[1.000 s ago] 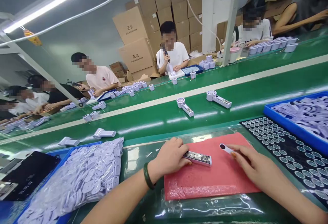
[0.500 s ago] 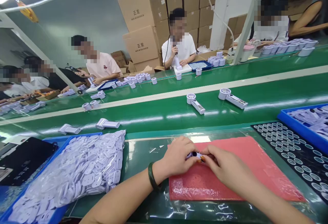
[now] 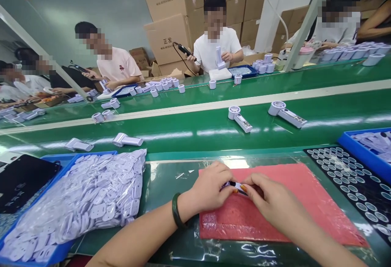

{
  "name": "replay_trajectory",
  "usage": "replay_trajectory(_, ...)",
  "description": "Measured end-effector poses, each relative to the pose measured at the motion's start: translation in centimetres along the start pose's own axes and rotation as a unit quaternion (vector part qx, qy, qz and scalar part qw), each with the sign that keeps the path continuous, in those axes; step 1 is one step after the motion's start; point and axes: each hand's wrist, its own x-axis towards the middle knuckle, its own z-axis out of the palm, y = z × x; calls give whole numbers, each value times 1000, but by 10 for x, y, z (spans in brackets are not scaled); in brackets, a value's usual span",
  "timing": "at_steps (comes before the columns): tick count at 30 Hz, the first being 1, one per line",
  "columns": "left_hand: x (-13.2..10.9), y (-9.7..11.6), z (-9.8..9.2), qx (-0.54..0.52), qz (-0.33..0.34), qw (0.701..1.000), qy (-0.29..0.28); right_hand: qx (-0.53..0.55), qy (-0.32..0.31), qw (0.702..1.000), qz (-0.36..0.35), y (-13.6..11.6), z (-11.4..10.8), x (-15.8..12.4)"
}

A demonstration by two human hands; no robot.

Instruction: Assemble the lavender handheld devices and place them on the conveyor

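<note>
The left hand (image 3: 209,187) and right hand (image 3: 271,199) clamp a small white handle (image 3: 235,186), mostly hidden. It seems held just above a red foam mat (image 3: 305,201).

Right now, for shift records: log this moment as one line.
Left hand | right hand | holding small white plastic part | over red foam mat

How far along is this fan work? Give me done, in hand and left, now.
Done: assembled-looking handheld fans lie on the green conveyor belt. In hand: the left hand and right hand pinch a small white-and-black piece above the red foam pad. Left: a bulging bag of lilac plastic parts in a blue tray, and rows of round discs on a black mat.
</note>
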Motion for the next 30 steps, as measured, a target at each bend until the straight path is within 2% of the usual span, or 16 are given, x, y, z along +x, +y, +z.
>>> replay_trajectory(4, 4, 1, -1, 0, -18, 1000, 2, 107, 27, 993, -43, 12, 9, 4)
replay_trajectory(7, 5, 2, -2, 11, -16, 1000, -16, 205, 8, 978, -38, 22, 15, 5)
replay_trajectory(9, 3, 5, -3, 27, -3, 999, -21, 221, -6, 975, -29, 25, 16, 2)
replay_trajectory(13, -13, 18, 1, 60, 17, 998, -4, 150, 0, 988, -31, 25, 16, -13)
replay_trajectory(18, -25, 32, 12, 84, -25, 996, -6, 45, 5, 995, -84, 20, 24, -23)
replay_trajectory(23, -20, 35, 14, 78, -62, 995, 1, 36, 16, 995, -97, 20, 26, -20)
replay_trajectory(26, -19, 38, 12, 71, -44, 996, -10, 42, 9, 992, -120, 23, 22, -25)
replay_trajectory(30, -19, 38, 11, 80, -29, 996, -4, 33, 36, 988, -144, 23, 23, -30)
